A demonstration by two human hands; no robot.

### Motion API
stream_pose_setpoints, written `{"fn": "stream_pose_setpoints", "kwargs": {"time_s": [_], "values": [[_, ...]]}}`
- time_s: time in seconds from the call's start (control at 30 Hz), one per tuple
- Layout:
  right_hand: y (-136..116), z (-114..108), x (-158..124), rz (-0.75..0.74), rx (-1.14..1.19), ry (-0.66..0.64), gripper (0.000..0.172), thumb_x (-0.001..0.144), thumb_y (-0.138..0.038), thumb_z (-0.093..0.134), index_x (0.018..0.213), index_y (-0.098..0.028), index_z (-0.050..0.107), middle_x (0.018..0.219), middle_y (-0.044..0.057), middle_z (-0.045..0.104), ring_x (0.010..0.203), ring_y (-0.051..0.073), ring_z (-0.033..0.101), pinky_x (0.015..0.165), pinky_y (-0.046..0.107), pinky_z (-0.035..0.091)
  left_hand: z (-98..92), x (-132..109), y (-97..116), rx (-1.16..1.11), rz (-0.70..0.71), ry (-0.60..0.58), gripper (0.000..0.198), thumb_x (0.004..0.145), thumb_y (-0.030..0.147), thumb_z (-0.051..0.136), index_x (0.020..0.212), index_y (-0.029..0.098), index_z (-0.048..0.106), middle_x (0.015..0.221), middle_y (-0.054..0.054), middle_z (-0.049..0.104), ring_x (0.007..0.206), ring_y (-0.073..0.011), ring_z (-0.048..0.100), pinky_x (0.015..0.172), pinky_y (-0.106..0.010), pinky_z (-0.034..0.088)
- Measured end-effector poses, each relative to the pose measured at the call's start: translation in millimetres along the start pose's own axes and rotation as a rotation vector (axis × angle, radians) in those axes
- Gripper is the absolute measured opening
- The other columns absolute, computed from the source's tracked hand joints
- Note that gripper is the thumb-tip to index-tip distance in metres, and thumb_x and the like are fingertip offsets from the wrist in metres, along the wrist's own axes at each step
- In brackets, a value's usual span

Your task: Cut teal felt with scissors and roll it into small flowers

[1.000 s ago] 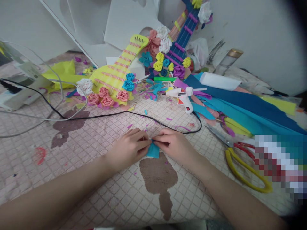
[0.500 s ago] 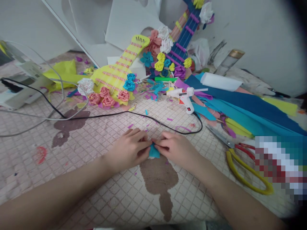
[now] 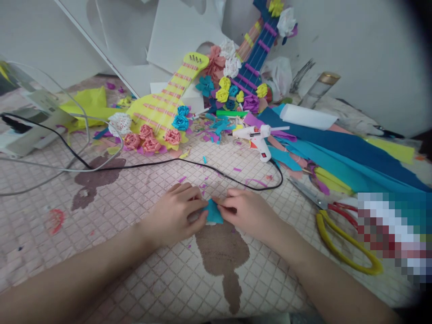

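A small piece of blue crepe paper (image 3: 213, 212) lies on the pink quilted cloth (image 3: 141, 193), pinched from both sides. My left hand (image 3: 177, 215) presses its left edge with closed fingers. My right hand (image 3: 248, 211) grips its right edge, fingers pressed together. Both hands rest on the cloth just below a black cord (image 3: 202, 165). How the paper is folded under the fingers is hidden.
A white glue gun (image 3: 258, 137) lies beyond the hands. A yellow paper guitar (image 3: 162, 110) and a blue one (image 3: 256, 49) carry paper flowers. Blue and yellow paper sheets (image 3: 337, 153) spread at right, with yellow-handled scissors (image 3: 340, 238). A white device (image 3: 30, 126) with cables sits at left.
The hands shifted slightly lower and left on the cloth while working the blue paper; more of the paper shows between the fingertips now.
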State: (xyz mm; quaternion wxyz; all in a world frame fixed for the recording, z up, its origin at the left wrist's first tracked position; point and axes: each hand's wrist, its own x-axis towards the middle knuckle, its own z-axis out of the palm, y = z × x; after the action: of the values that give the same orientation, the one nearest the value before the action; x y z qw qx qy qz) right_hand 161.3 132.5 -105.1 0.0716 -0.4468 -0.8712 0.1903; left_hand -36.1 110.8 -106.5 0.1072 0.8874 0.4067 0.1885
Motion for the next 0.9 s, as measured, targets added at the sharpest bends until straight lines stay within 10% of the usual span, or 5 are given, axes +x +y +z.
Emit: {"fn": "stream_pose_setpoints", "kwargs": {"time_s": [0.6, 0.9], "values": [[10, 5, 8, -0.033, 0.263, 0.138, 0.022, 0.085, -0.023, 0.053, 0.1, -0.021, 0.068, 0.083, 0.003, 0.06, 0.069, 0.012, 0.056, 0.062, 0.025, 0.041, -15.9, -1, -1, 0.102, 0.041, -0.14, 0.022, 0.084, 0.03, 0.046, 0.087, 0.019, 0.065, 0.079, -0.005, 0.057, 0.074, -0.0184, 0.053, 0.069, -0.035, 0.044], [1, 6, 11, -0.002, 0.376, 0.143, 0.009, 0.075, -0.011, 0.06, 0.074, -0.017, 0.066, 0.079, 0.0, 0.057, 0.065, 0.01, 0.053, 0.059, 0.023, 0.041, -6.6, -1, -6, -0.135, -0.056, 0.031, 0.026, 0.087, 0.027, 0.043, 0.102, 0.017, 0.061, 0.088, -0.007, 0.06, 0.082, -0.0182, 0.057, 0.073, -0.033, 0.047]]}}
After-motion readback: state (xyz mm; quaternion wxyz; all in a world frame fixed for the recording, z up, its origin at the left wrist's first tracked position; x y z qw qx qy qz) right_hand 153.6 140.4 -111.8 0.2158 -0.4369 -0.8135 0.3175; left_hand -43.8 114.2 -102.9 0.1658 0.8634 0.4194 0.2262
